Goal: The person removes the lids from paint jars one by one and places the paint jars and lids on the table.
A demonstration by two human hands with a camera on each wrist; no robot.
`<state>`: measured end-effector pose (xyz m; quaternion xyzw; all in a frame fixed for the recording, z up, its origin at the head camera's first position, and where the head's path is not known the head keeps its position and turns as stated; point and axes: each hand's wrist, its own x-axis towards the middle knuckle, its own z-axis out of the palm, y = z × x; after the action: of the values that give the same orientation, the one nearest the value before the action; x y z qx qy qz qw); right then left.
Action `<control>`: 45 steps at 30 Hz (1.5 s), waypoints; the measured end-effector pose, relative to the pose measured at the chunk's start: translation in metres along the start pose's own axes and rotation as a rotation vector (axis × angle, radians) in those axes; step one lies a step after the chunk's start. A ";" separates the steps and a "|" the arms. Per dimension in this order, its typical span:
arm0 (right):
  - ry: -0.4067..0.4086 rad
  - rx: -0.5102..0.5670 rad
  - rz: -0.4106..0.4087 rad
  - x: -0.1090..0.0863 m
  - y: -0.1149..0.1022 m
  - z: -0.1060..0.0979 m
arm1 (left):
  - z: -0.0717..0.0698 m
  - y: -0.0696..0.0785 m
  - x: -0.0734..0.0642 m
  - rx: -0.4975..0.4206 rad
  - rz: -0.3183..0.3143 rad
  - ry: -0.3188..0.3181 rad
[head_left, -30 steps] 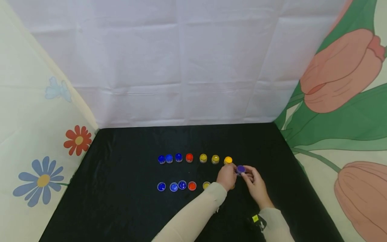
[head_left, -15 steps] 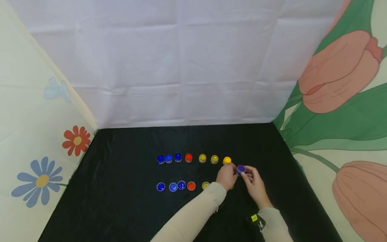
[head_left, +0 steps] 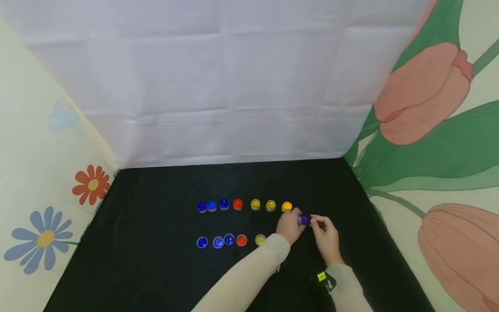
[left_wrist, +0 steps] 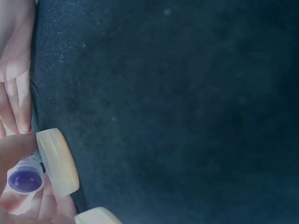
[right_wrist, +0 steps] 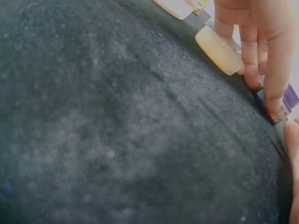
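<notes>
My left hand (head_left: pixel 288 226) grips a small purple paint pot (head_left: pixel 304 219) over the right part of the black table. In the left wrist view, the glossy purple round end of the paint pot (left_wrist: pixel 25 179) faces the camera, with a white label along its side. From the right, my right hand (head_left: pixel 326 238) has thumb and forefinger bent together, pinching at the pot's edge. The right wrist view shows a ribbed purple part (right_wrist: pixel 289 95) beside the left fingers. Just behind the left hand stands an orange-yellow pot (head_left: pixel 286 206), partly covered by it.
A back row holds several paint pots, including a red one (head_left: pixel 238 204) and a dark yellow one (head_left: pixel 255 204). In front lies a row of round lids, among them a red lid (head_left: pixel 241 240). The left forearm hides part of that row. An orange-tinted lid (left_wrist: pixel 58 161) lies near the left fingers.
The purple pot has tipped in my left hand, so its flat top no longer faces up. My right fingers have shifted toward its right edge. The whole head view has swung slightly right.
</notes>
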<state>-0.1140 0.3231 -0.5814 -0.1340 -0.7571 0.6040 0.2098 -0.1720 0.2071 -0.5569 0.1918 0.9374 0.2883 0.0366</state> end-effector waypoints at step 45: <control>-0.561 -0.755 -0.570 0.048 -0.039 -0.009 | -0.003 -0.009 0.002 -0.022 0.051 0.019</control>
<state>-0.1504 0.3432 -0.5339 0.1764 -0.9544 0.2222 0.0925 -0.1779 0.1993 -0.5594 0.2123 0.9294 0.3012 0.0223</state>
